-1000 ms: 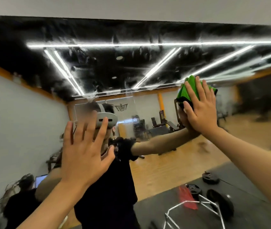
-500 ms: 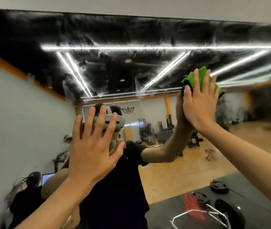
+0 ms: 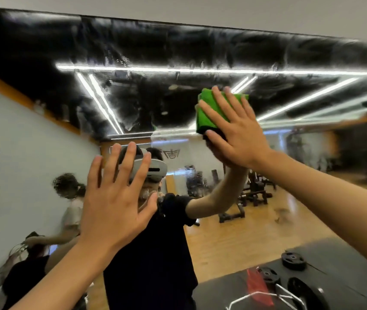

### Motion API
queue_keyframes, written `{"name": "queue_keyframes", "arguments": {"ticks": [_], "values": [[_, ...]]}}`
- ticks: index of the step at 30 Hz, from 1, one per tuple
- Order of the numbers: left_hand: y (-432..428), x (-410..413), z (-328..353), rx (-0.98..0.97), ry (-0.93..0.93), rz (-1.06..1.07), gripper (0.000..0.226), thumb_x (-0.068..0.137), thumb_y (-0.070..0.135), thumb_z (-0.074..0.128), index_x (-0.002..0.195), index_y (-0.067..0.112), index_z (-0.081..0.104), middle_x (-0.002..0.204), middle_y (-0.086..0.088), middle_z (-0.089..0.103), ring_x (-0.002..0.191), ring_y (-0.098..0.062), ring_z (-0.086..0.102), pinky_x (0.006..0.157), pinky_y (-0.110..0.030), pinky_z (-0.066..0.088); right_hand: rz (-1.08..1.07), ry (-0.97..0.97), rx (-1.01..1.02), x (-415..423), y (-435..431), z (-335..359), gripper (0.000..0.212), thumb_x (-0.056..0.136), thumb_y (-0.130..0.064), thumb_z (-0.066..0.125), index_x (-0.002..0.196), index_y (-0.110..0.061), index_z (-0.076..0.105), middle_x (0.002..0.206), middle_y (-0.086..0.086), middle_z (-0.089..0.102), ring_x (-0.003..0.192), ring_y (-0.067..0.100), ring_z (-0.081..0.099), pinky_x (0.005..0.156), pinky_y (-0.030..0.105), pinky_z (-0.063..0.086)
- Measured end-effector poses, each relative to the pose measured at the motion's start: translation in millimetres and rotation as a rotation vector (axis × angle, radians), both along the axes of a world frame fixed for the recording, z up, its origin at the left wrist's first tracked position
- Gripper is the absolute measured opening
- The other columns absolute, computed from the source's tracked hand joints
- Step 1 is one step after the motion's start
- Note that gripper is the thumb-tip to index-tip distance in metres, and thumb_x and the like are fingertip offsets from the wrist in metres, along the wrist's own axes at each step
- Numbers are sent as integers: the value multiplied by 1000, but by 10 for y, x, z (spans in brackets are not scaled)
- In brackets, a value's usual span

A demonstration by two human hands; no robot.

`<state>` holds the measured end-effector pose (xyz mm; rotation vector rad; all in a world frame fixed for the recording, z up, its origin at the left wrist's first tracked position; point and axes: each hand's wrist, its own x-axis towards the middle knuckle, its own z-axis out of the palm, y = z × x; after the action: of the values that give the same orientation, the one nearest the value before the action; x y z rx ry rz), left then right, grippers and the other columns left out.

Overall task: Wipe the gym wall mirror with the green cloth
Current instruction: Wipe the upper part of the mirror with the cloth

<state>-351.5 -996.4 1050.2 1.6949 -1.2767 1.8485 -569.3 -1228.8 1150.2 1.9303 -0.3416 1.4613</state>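
Both forearms come up into my feed from the bottom, L from lower left, R from the right edge. L hand (image 3: 115, 204) sits nearest, approx. centre-left. Its palm faces fwd toward the mirror (image 3: 133, 97), fingers straight and spread wide, holding nothing. I can't tell if it touches the glass, since its own refl. is hidden behind it.

R hand (image 3: 238, 133) is higher and further right. It's also flat, fingers straight and fanned, pressing the cloth (image 3: 209, 110) against the mirror. Cloth is green, folded into a thick pad, and sits in the upper part of the glass. Its top and left edges stick out past the fingers, and the thumb lies by its lower left corner. The reflected arm meets the R hand at the glass.

Mirror fills nearly the whole view, streaky and smeared across its upper part. A pale wall (image 3: 200, 7) runs above its top edge.

In the refl., nearest first:
- A person in a black tee w/ a white headset (image 3: 155, 170), partly hidden behind the L hand.
- Lower right, a dark mat (image 3: 334, 253) w/ three black plates (image 3: 294, 260) on it and a red item (image 3: 256, 287) beside them; I can't make out what it is.
- At left, a curly-haired bystander (image 3: 70, 198), blurred.
- Beyond, a wood floor (image 3: 234, 238), then gym machines (image 3: 254, 191) toward the back.
- Overhead, a black ceiling w/ white light strips (image 3: 178, 70).
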Motion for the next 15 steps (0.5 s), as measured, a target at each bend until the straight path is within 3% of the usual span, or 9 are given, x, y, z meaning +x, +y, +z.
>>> {"name": "queue_keyframes", "arguments": {"ticks": [3, 5, 10, 15], "values": [[-5, -3, -11, 5, 6, 12, 79, 99, 57, 41, 166, 18, 33, 175, -14, 21, 161, -39, 20, 128, -62, 16, 28, -305, 353, -19, -12, 136, 68, 105, -60, 18, 168, -34, 13, 176, 8, 5, 162, 34, -2, 128, 60, 3], [5, -3, -11, 5, 1, 24, 78, 100, 58, 40, 167, 18, 32, 175, -14, 20, 161, -38, 20, 129, -61, 15, 47, -404, 462, 236, 267, 271, 68, 105, -58, 16, 168, -32, 9, 176, 8, 1, 161, 35, -5, 128, 59, 0], [42, 19, -11, 8, -9, 10, 76, 100, 55, 40, 166, 18, 34, 175, -14, 21, 161, -38, 21, 127, -62, 19, 70, -163, 185, 824, 885, 180, 68, 106, -58, 18, 168, -31, 12, 176, 8, 2, 162, 33, -4, 128, 59, 2], [44, 40, -11, -4, -19, 2, 75, 99, 52, 40, 164, 15, 38, 173, -16, 26, 159, -41, 26, 126, -64, 22, 15, 213, -148, 471, 578, 0, 64, 109, -58, 23, 168, -34, 14, 176, 6, 6, 162, 30, -3, 129, 57, 2]]}}
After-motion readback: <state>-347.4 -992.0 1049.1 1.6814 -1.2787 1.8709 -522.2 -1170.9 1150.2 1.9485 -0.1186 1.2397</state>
